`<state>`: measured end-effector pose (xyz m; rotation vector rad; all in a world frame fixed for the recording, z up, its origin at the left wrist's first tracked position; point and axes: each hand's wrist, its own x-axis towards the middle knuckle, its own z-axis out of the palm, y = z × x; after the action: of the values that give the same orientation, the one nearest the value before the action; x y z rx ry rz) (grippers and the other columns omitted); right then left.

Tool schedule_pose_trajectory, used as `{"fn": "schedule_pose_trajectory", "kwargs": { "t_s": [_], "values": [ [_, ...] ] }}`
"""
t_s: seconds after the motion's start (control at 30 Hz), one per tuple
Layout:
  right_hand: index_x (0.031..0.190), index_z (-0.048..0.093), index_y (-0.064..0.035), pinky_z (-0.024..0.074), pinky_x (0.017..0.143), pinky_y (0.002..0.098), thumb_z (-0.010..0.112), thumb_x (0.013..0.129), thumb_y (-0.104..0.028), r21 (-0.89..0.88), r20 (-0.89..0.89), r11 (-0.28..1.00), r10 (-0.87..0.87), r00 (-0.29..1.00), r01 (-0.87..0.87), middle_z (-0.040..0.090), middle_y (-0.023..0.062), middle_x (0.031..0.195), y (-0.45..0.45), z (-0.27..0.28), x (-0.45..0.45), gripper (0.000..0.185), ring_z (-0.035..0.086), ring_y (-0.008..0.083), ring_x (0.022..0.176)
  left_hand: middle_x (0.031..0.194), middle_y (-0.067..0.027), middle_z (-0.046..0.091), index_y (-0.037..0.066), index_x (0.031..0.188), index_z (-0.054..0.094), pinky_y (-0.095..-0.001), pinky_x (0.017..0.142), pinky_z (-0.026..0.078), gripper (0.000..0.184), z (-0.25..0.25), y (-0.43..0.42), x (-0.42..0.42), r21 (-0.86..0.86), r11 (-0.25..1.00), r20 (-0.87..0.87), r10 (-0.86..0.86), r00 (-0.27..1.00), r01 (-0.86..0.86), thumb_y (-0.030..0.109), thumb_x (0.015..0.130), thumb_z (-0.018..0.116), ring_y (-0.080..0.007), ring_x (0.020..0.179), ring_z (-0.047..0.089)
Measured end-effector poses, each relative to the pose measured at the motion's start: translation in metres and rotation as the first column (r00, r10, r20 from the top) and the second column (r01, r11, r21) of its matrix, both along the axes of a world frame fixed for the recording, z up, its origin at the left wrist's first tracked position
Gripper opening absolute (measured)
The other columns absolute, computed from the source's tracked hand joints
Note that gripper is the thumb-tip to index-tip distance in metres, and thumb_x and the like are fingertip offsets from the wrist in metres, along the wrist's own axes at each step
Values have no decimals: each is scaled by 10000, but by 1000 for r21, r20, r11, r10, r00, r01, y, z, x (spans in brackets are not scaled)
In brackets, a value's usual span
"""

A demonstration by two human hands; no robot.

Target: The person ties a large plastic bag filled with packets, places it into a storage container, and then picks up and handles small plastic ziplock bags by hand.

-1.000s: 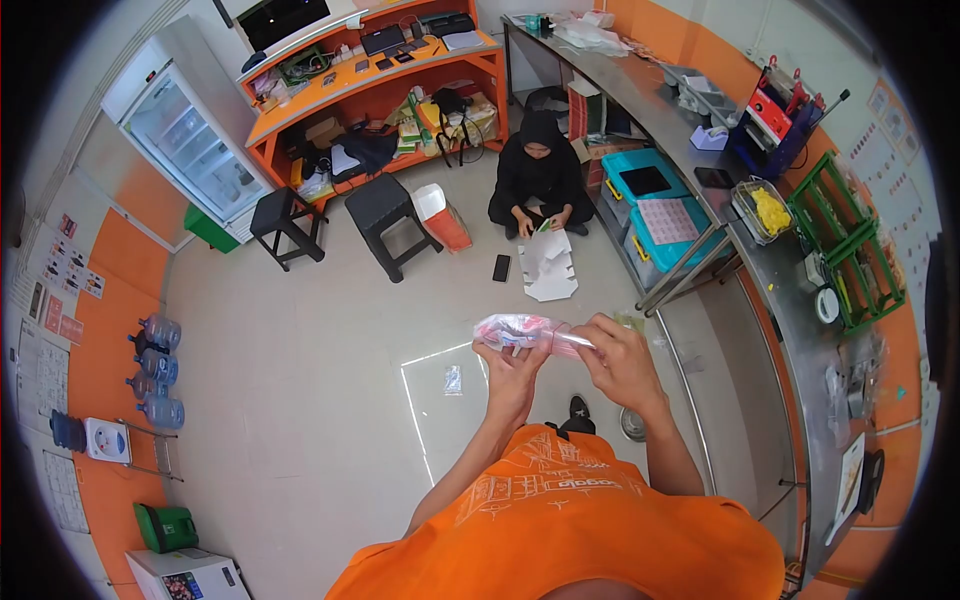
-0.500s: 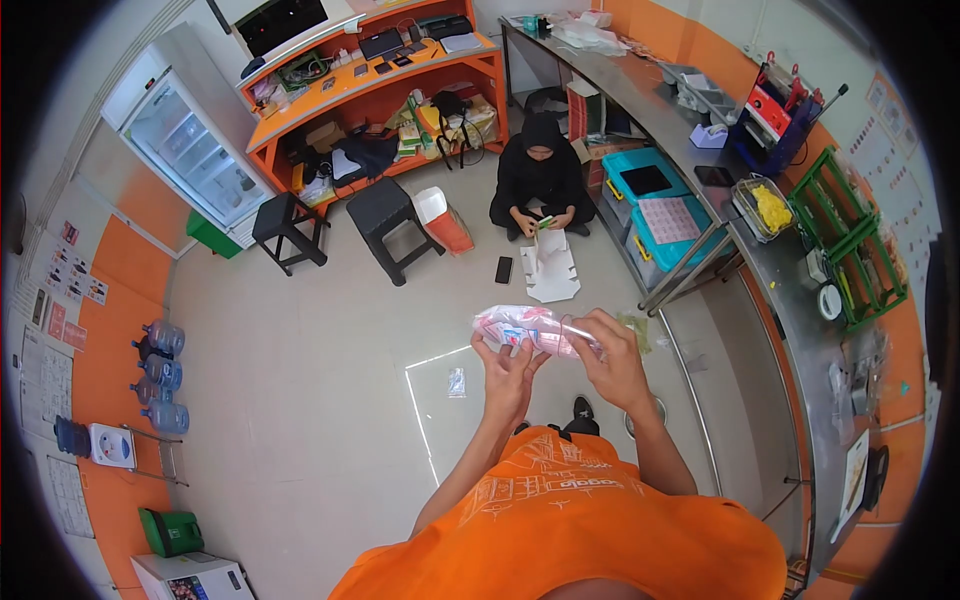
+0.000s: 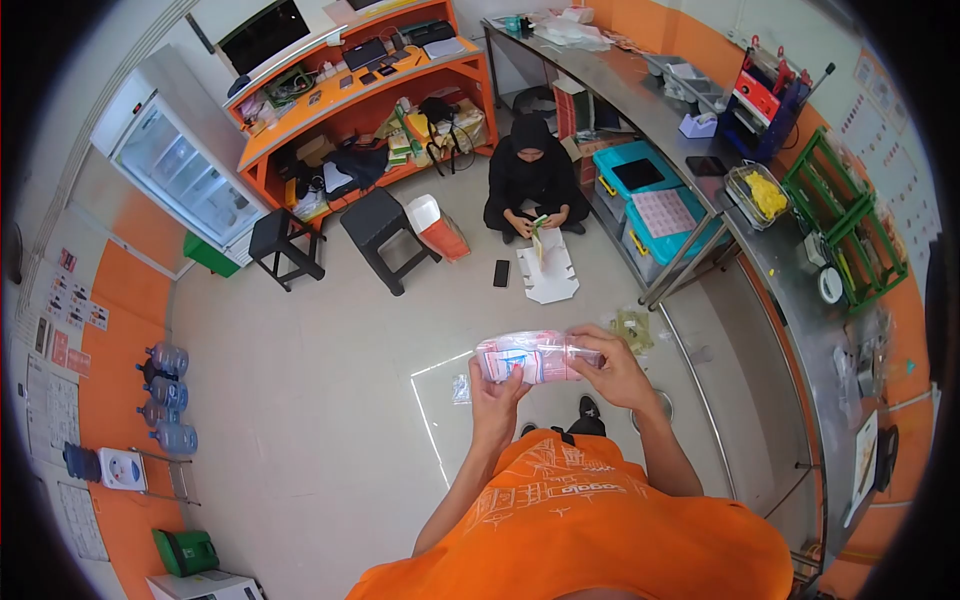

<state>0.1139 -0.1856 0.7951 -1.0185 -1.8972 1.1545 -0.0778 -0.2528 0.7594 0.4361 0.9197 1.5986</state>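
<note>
A clear plastic packet (image 3: 535,357) with pink and white contents and a blue print is held level in front of my orange shirt. My left hand (image 3: 497,402) grips its left end, the thumb lying on the front. At the right end, my right hand (image 3: 612,370) pinches the gathered plastic between thumb and fingers. Beyond the packet, a person (image 3: 533,180) in black sits on the floor, holding a small green item over a white opened carton (image 3: 548,272). A dark phone (image 3: 501,273) lies beside the carton.
Two black stools (image 3: 377,228) and an orange-white bag (image 3: 438,228) stand ahead left. A steel counter (image 3: 690,140) runs along the right, with teal-lidded boxes (image 3: 655,215) below. Water bottles (image 3: 174,398) line the left wall. A small clear packet (image 3: 461,389) lies on the floor.
The packet has turned so its printed face shows more fully, and it sits slightly lower. My left thumb now lies on its front. The view has shifted slightly.
</note>
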Motion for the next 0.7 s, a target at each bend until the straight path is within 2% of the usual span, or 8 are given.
{"fn": "schedule_pose_trajectory", "kwargs": {
  "t_s": [0.03, 0.13, 0.23, 0.33, 0.4, 0.5, 0.6, 0.7],
  "values": [
    [1044, 669, 32, 506, 726, 309, 695, 845, -58, -6, -10, 1000, 3, 1000, -3, 603, 124, 1160, 3, -4, 2, 220, 636, 248, 907, 1131, -90, 579, 70, 1173, 394, -313, 848, 562, 485, 4, 0, -1, -43, 999, 49, -19, 999, 21, -94, 833, 698, -161, 1010, 629],
    [1088, 661, 35, 521, 741, 323, 680, 851, -41, -129, 3, 991, 43, 999, -42, 624, 136, 1125, -6, -9, 3, 250, 640, 255, 916, 1124, -98, 593, 64, 1181, 395, -308, 841, 567, 488, -16, -8, -5, -55, 997, -98, -53, 994, 47, -102, 832, 693, -159, 1000, 637],
    [1127, 658, 25, 532, 771, 326, 668, 855, -19, -194, -20, 980, -45, 999, 40, 628, 144, 1123, -18, -3, -6, 276, 643, 260, 932, 1090, -94, 603, 52, 1198, 394, -296, 848, 568, 515, -20, -11, -2, -56, 998, -206, -15, 978, 3, -121, 817, 696, -162, 992, 640],
    [1151, 651, 22, 536, 798, 322, 652, 862, -1, -68, -50, 993, -98, 994, 94, 625, 156, 1127, -20, -40, -8, 289, 649, 267, 962, 1129, -101, 572, 27, 1218, 387, -302, 893, 563, 564, -18, -11, -1, -17, 1000, -250, 16, 968, -21, -141, 790, 713, -175, 1056, 618],
    [1165, 644, 30, 537, 794, 308, 654, 861, -4, 140, -10, 986, -94, 996, 94, 629, 156, 1131, -20, -32, -12, 305, 654, 276, 985, 1136, -112, 566, 22, 1237, 365, -309, 901, 563, 596, -20, -14, -3, 23, 999, -273, 27, 962, -22, -132, 787, 724, -180, 1072, 614],
    [1086, 645, 63, 526, 775, 320, 651, 850, 1, -370, -221, 929, -92, 971, 4, 626, 178, 1130, -23, -50, -9, 244, 658, 291, 973, 1140, -133, 563, 22, 1267, 328, -316, 917, 558, 648, -17, -16, -1, 66, 997, -294, 54, 954, -36, -101, 787, 747, -188, 1083, 611],
    [1043, 601, 83, 512, 739, 332, 618, 853, 14, -184, -2, 975, -130, 992, 127, 613, 185, 1029, -30, -54, -17, 203, 652, 305, 888, 1169, -163, 543, 37, 1328, 258, -331, 954, 541, 748, -13, -22, 3, -6, 1000, -350, 21, 936, -25, -52, 792, 772, -200, 1096, 604],
    [1063, 543, 76, 492, 699, 354, 574, 867, 23, 39, 66, 989, -146, 987, 144, 566, 188, 954, -34, -34, -29, 205, 624, 317, 827, 1247, -189, 493, 56, 1371, 191, -331, 965, 535, 833, -6, -19, 7, 18, 998, -304, 68, 950, -65, -70, 783, 768, -212, 1125, 587]
  ]
}}
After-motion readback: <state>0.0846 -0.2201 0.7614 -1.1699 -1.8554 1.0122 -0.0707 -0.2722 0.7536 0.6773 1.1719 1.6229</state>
